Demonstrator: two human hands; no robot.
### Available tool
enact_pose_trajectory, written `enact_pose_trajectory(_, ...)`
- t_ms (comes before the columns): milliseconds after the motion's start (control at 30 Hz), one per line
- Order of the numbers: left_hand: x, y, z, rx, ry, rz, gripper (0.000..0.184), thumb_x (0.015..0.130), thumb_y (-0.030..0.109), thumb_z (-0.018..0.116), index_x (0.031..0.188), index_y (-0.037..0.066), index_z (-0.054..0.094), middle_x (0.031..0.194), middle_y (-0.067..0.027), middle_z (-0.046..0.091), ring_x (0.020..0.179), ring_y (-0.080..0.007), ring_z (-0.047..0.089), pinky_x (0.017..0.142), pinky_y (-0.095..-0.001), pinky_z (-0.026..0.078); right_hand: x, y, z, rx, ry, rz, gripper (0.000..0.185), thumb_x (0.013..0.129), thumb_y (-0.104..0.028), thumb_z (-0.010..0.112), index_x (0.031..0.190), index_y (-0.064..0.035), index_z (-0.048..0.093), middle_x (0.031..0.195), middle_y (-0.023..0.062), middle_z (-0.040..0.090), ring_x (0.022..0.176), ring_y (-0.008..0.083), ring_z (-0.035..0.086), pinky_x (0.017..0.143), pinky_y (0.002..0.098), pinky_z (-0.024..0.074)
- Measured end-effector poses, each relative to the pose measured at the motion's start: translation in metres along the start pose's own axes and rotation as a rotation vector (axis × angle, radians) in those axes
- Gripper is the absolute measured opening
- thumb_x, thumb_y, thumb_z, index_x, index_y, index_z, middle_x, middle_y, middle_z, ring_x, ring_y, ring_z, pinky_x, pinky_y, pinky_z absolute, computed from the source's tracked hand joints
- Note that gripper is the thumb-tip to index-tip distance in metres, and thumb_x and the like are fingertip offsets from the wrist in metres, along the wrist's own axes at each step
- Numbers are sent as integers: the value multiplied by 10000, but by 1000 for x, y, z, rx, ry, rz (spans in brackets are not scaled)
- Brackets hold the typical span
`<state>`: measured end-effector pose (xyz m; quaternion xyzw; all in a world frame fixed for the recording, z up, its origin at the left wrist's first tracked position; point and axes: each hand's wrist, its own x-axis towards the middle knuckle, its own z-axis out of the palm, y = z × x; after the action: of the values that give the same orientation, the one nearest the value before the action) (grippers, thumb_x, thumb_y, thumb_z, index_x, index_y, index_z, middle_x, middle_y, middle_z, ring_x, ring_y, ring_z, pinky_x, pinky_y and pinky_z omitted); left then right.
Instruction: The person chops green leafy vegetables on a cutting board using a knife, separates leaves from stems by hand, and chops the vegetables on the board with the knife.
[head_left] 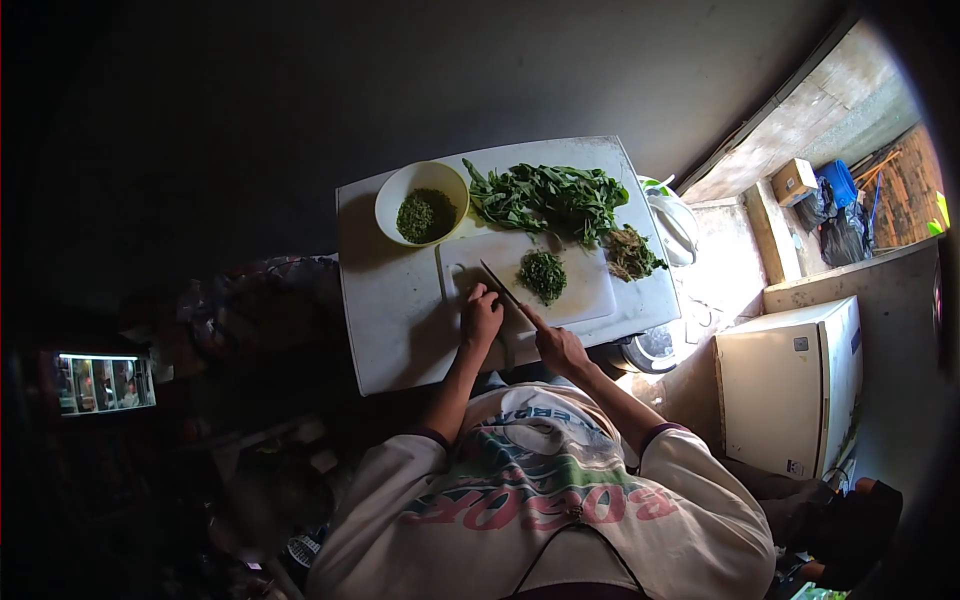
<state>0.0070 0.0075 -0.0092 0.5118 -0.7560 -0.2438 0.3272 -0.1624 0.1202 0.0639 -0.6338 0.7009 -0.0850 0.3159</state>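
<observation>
My right hand [560, 348] grips a knife [500, 282], its blade lying slantwise over the white cutting board [590, 302]. Just left of the blade, my left hand [482, 315] rests on the board with its fingers curled in. What those fingers hold is hidden, though a faint green strip shows below them near the table edge. To the right of the knife sits a small heap of chopped greens [542, 276]. Behind the board lies a big pile of whole leafy greens [550, 196]. A pale yellow bowl [383, 212] at the back left contains more finely chopped greens [427, 215].
Roots and trimmings [632, 254] lie at the right of the white table [385, 350]. Beyond that edge are a pale round tub [676, 228] and a dark round container [655, 350]. A white fridge-like box [770, 385] stands farther right. A wall rises behind the table.
</observation>
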Motion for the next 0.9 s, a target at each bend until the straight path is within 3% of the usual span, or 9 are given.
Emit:
enact_pose_trajectory(100, -2, -4, 1, -5, -20, -33, 156, 780, 55, 693, 921, -9, 712, 1006, -165, 649, 947, -369, 644, 813, -438, 538, -9, 3, -1, 7, -24, 18, 719, 953, -148, 488, 1578, -344, 192, 751, 252, 672, 671, 458, 653, 612, 576, 492)
enact_pose_trajectory(167, -1, -6, 0, -6, -24, -44, 142, 798, 54, 685, 922, -7, 715, 997, -159, 657, 934, -363, 651, 807, -434, 540, -17, 4, -7, -35, -49, 48, 765, 939, -125, 482, 1576, -399, 160, 794, 259, 678, 736, 436, 680, 675, 548, 522)
enact_pose_trajectory(300, 1, 3, -6, -84, 4, -31, 130, 826, 62, 673, 932, 6, 723, 952, -146, 679, 880, -355, 665, 790, -425, 543, -20, 3, -23, -60, -42, 102, 763, 941, -140, 491, 1584, -376, 154, 796, 252, 683, 730, 436, 677, 685, 548, 524)
enact_pose_trajectory(467, 1, 6, -5, -64, 26, -82, 149, 809, 64, 676, 942, 12, 722, 944, -154, 684, 879, -366, 668, 780, -433, 545, -18, 5, -36, -74, -63, -4, 731, 957, -167, 477, 1584, -368, 160, 767, 249, 678, 719, 431, 676, 674, 558, 517)
enact_pose_trajectory(533, 1, 10, -1, 74, 16, -129, 201, 740, 22, 687, 936, -16, 706, 948, -182, 684, 891, -388, 667, 785, -437, 543, -19, 9, -43, -88, -99, -44, 731, 957, -164, 475, 1583, -369, 160, 762, 246, 678, 713, 429, 676, 672, 556, 518)
enact_pose_trajectory(900, -6, 35, 24, 172, 175, -283, 142, 776, 68, 669, 904, 10, 690, 948, -154, 664, 895, -375, 648, 805, -444, 503, -3, 55, -52, -87, -195, -194, 708, 948, -142, 473, 1574, -354, 220, 731, 249, 669, 695, 430, 681, 642, 551, 526)
